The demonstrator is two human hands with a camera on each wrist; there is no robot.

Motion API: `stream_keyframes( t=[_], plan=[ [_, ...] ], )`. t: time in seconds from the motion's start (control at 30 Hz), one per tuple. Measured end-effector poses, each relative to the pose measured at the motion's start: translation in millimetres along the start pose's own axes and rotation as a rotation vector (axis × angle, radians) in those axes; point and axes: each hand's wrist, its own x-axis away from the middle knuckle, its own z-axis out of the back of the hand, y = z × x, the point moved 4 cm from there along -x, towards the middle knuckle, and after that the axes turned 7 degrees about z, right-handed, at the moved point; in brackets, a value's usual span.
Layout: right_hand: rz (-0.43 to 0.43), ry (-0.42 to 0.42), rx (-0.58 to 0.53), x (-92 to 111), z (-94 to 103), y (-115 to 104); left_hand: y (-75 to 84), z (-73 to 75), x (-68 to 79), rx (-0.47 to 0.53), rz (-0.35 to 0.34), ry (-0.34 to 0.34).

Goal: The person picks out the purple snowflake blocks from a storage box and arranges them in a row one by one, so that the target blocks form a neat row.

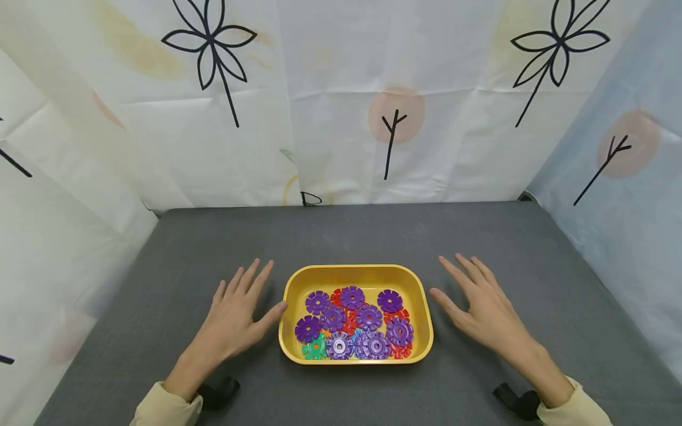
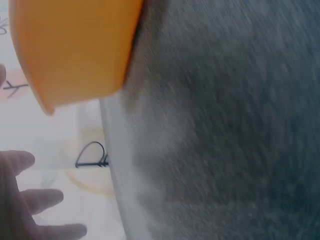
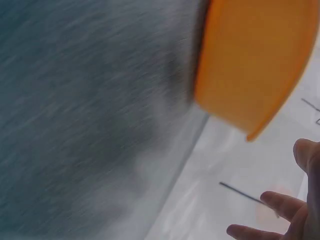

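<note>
A yellow plastic tray (image 1: 348, 272) stands on the grey table, holding several flower-shaped plastic discs. Most discs are purple (image 1: 369, 318); red ones (image 1: 350, 323) show among them, with a green one (image 1: 315, 348) at the lower left and a bit of blue. My left hand (image 1: 234, 316) is spread at the tray's left side, its thumb at or near the rim. To the right of the tray, my right hand (image 1: 482, 310) is spread with straight fingers, apart from the rim. Both hands hold nothing. Each wrist view shows the tray's outer wall (image 2: 80, 50) and some fingertips.
Grey cloth (image 1: 341, 236) covers the table. White curtains (image 1: 341, 118) with printed flowers and twigs rise behind it and at the left; a bluish one (image 1: 629, 207) hangs at the right. Black straps (image 1: 218, 393) sit at both wrists.
</note>
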Motion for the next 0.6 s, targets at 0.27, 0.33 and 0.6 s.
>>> stream_keyframes(
  t=[0.27,0.33,0.6],
  plan=[
    [0.111,0.068,-0.2,-6,2.7,-34,18.2,-9.6,7.8,0.074,-0.066,-0.084],
    [0.157,0.078,-0.226,-10,-0.6,-44,21.9,-12.0,8.6,0.082,-0.084,-0.096],
    [0.279,0.021,-0.322,-21,-23.5,-80,31.6,-15.3,7.3,0.095,-0.152,-0.111]
  ],
)
